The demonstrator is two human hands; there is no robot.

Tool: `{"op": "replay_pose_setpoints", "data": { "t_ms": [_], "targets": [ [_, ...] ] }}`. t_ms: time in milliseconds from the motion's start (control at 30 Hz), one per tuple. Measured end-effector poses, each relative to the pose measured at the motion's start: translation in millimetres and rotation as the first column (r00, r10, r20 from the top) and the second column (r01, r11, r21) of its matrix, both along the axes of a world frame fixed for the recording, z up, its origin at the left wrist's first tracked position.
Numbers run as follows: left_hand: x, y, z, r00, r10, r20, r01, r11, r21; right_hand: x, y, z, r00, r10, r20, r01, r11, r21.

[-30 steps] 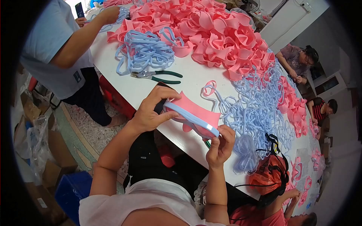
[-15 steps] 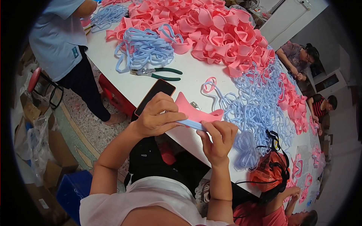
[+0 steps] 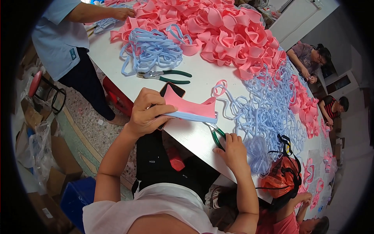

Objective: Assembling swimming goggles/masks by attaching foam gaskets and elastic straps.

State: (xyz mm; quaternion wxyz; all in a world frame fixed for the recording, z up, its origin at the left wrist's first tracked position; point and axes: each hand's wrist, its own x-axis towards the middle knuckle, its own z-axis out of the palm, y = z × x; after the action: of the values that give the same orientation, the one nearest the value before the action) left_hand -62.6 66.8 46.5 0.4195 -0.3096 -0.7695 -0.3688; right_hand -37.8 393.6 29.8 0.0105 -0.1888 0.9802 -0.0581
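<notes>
My left hand (image 3: 150,113) is closed on a pink curved foam piece (image 3: 191,107) with a light blue strap (image 3: 194,116) along its near edge. The piece is held above the table edge, its pink side standing up. Lower right, my right hand (image 3: 235,154) has its thumb and fingers around the handle ends of green-handled pliers (image 3: 216,136). The pliers' jaws point up toward the strap's right end, partly behind it. A dark phone (image 3: 173,90) lies behind my left hand, mostly covered.
A second pair of green-handled pliers (image 3: 165,76) lies on the white table (image 3: 117,62). Beyond are a bundle of blue straps (image 3: 152,50) and a large heap of pink pieces (image 3: 222,31). Tangled blue straps (image 3: 265,105) and a red plastic bag (image 3: 278,177) lie rightward. Co-workers stand or sit around.
My right hand has left the strap and moved down to the pliers. My left hand has shifted left with the pink piece. The co-worker at far left has reached over the table.
</notes>
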Motion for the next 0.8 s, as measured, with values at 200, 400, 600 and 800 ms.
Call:
{"op": "replay_pose_setpoints", "data": {
  "t_ms": [200, 400, 600, 800],
  "targets": [
    [4.4, -15.0, 10.1, 0.999, 0.033, -0.009, -0.034, 0.999, -0.038, -17.7, -10.9, 4.3, 0.992, 0.000, 0.124, -0.031, 0.968, 0.248],
    [14.5, -35.9, 16.3, 0.996, 0.080, -0.027, -0.082, 0.993, -0.085, -38.3, -11.1, 15.7, 0.929, -0.181, 0.323, 0.109, 0.967, 0.228],
    [18.1, -42.6, 16.5, 0.997, 0.078, 0.006, -0.076, 0.990, -0.121, -12.1, -29.1, 79.3, 0.840, 0.078, 0.538, 0.177, 0.896, -0.406],
    [16.4, -27.7, 22.5, 1.000, 0.015, 0.001, -0.015, 0.988, -0.157, -5.9, -52.4, 108.3, 0.928, 0.220, -0.301, -0.221, 0.975, 0.031]
  ]
}}
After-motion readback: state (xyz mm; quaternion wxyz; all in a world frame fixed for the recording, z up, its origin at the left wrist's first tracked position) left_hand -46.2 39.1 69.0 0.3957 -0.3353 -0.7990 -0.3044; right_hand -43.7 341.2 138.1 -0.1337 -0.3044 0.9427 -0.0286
